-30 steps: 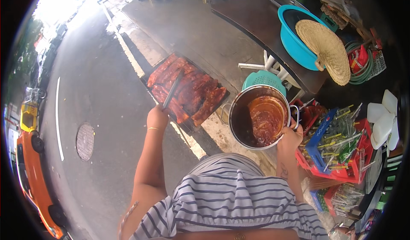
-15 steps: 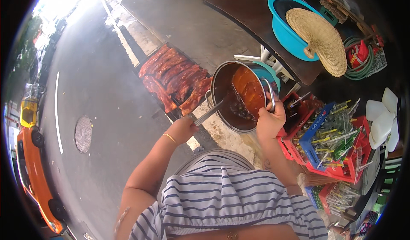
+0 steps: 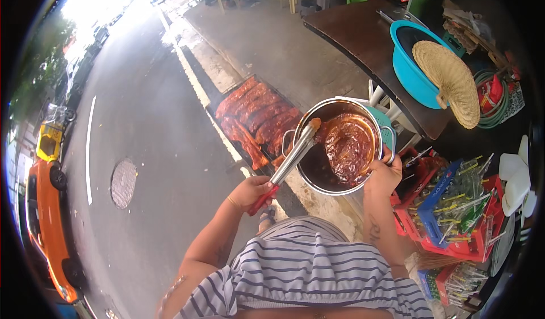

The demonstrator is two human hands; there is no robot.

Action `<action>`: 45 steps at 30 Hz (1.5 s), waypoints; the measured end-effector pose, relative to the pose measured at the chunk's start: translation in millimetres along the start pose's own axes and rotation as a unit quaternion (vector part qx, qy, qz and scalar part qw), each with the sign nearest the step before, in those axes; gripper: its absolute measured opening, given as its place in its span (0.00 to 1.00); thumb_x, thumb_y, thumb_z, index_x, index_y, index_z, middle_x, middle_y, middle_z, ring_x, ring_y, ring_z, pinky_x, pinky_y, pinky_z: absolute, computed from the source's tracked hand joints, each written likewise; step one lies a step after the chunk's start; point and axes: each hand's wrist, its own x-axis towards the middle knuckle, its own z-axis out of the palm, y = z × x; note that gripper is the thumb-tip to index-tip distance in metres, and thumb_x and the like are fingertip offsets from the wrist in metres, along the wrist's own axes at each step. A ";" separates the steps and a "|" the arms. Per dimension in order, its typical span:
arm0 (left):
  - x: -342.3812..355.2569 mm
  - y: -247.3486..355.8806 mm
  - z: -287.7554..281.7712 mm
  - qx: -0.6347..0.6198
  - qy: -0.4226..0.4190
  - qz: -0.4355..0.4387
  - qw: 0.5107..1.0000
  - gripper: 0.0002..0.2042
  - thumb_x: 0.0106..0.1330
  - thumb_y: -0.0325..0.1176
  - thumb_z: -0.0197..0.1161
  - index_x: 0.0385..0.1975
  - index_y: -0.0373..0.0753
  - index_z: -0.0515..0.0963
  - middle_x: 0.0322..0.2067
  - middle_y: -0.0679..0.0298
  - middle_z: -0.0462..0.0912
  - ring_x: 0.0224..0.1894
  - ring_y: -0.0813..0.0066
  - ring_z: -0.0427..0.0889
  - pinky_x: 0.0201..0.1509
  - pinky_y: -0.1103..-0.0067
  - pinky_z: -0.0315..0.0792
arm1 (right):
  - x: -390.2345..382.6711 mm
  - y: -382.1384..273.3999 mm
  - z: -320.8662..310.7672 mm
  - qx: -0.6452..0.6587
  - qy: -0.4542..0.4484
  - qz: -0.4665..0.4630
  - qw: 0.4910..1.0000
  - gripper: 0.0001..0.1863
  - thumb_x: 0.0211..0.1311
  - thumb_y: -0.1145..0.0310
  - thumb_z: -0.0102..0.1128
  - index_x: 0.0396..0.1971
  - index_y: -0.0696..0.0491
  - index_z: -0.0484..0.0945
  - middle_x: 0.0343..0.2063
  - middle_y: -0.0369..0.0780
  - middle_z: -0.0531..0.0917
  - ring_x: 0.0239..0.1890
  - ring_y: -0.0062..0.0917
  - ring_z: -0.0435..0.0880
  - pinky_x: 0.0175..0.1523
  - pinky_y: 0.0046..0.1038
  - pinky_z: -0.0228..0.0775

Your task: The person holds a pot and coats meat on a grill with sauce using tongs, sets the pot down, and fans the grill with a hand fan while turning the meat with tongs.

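My left hand (image 3: 250, 194) is closed round the red handle of metal tongs (image 3: 293, 159). Their sauce-smeared tips reach over the rim of a deep steel pot (image 3: 309, 172). My right hand (image 3: 384, 178) grips the loop handle on the pot's right side, and the pot tilts so that I see inside. Thick red-brown sauce (image 3: 347, 151) lies toward its right. Just beyond the pot, several slabs of reddish glazed meat (image 3: 258, 114) lie side by side on a low grill, partly hidden by the pot and tongs.
A dark table (image 3: 355, 41) at the far right bears a blue basin (image 3: 406, 72) with a woven fan (image 3: 448, 80) on it. Red crates (image 3: 406, 219) of bottles with straws stand at my right. On the left, an orange vehicle (image 3: 48, 217) stands along the road.
The tongs have come up from inside the pot, so their tips show above its rim. The sauce has shifted in the pot. The whole view has swung, moving the scene right and down.
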 end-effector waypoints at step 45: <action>140.8 97.2 -194.3 0.549 0.285 0.077 0.782 0.17 0.60 0.41 0.66 0.38 0.32 0.83 0.37 0.44 0.84 0.43 0.48 0.83 0.49 0.63 0.75 | -105.5 -51.8 -44.7 -0.067 0.226 -0.113 0.965 0.15 0.34 0.94 0.44 0.19 0.56 0.63 0.47 0.51 0.81 0.46 0.35 0.83 0.52 0.36 0.79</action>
